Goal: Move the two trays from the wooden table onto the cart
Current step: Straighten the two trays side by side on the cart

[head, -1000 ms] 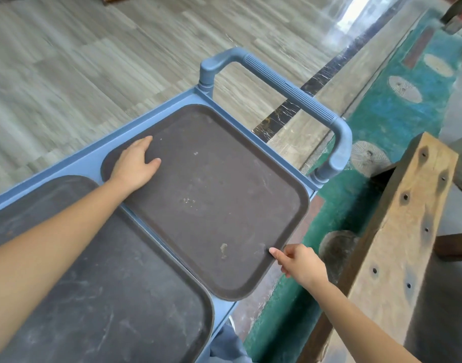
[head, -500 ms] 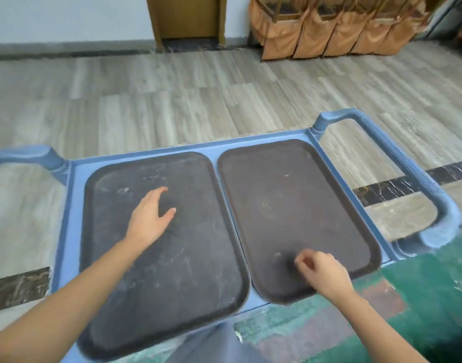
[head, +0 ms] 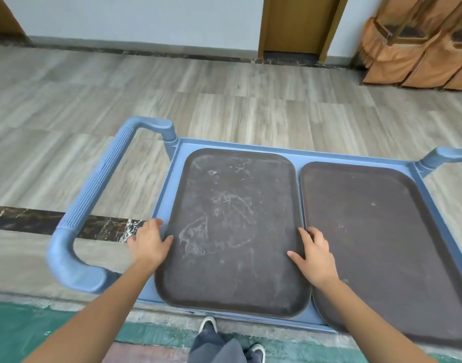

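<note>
Two dark brown trays lie flat side by side on the blue cart. The left tray is scuffed with pale marks; the right tray runs off the right edge of the view. My left hand rests at the left tray's left rim, thumb on the tray, fingers against the cart's edge. My right hand lies with spread fingers over the left tray's right rim, where the two trays meet. Neither tray is lifted.
The cart's ribbed blue handle juts out at the left; a second handle shows at the far right. Pale wood-look floor lies beyond, with a door and orange-draped furniture at the back. My feet stand on green flooring.
The view has swung right to left along the cart. My hands left the right tray and now sit on both sides of the left tray.
</note>
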